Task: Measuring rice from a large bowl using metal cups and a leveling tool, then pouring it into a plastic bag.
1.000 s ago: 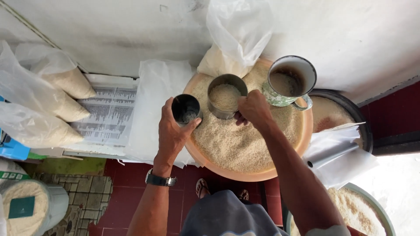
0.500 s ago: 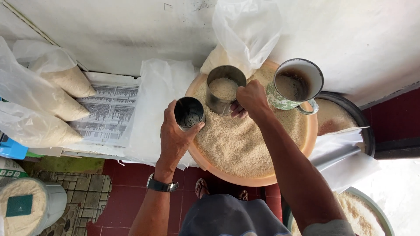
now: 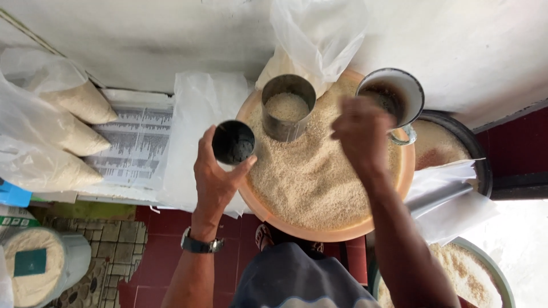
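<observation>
From the head camera, my only view, I watch the left hand curled around a small dark cup, thumb on one side and fingers wrapped behind, a firm partial closure with the cup's mouth facing up at me. The cup hangs at about nine o'clock from the orange basin, just outside its rim. I judge the risk here to be a spill: the cup sits over the clear plastic sheet and not over the grain, so any tilt would drop its contents outside the basin. A bump against the metal tin, which stands in the grain at about eleven o'clock and is partly filled, could tip that too.

The right hand is blurred above the grain near one o'clock, close to the white enamel mug. Its fingers look loosely gathered, but I cannot tell whether it holds anything; it may be pinching grain. A careless swing there could knock the mug off the rim.

The cup itself looks like a short round can, dark inside, with a little dark matter at the bottom. Filled bags lie at nine o'clock, well apart.
</observation>
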